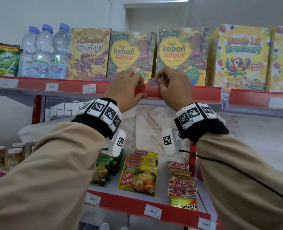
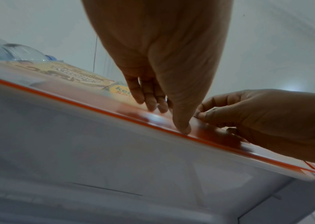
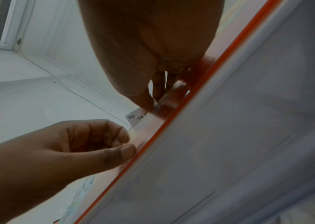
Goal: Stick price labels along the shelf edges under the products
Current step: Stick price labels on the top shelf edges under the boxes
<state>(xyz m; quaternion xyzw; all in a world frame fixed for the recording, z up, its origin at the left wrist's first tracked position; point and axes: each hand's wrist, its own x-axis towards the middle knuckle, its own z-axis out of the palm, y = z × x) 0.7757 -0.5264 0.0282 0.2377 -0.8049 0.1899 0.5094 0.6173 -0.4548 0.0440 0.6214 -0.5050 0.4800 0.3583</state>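
The upper shelf carries a red edge strip. Above it stand two "Susu kebon sayur" boxes. My left hand grips the strip, with its fingers curled over the top edge and its thumb on the front face near the bottom edge. My right hand pinches a small white handwritten price label at the strip's top edge, between the two boxes. The label's lower part is hidden by the strip.
Price labels sit in the strip to the left, under a cereal box and water bottles. Yellow cereal boxes stand to the right. The lower shelf holds noodle packs and a labelled red edge.
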